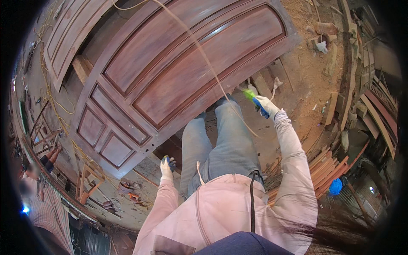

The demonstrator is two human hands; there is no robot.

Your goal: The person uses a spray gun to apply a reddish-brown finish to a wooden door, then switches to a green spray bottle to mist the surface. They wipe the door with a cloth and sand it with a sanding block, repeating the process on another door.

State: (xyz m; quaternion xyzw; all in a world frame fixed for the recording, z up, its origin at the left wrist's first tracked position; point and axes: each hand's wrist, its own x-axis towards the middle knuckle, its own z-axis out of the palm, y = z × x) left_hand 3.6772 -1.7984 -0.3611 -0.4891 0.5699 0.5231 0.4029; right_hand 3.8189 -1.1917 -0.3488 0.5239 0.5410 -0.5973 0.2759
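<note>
A large reddish-brown panelled wooden door point(182, 72) lies raised in front of my legs, its near edge against my knees. My right hand point(265, 106), in a white and blue work glove, is closed around a bright green brush-like tool point(249, 94) beside the door's near right edge; its exact kind is too small to make out. Near the door's lower left corner hangs my left hand point(167, 167), gloved in white with dark blue fingers. Those fingers are loosely bent and apart, with nothing visible between them.
A second panelled door point(70, 32) lies at the far left. A pale hose point(204, 57) hangs across the view. Yellow cord point(63, 123) trails along the left floor. Stacked wooden strips point(327, 172) lie right, near a blue bag point(335, 186). Another person point(42, 204) is at lower left.
</note>
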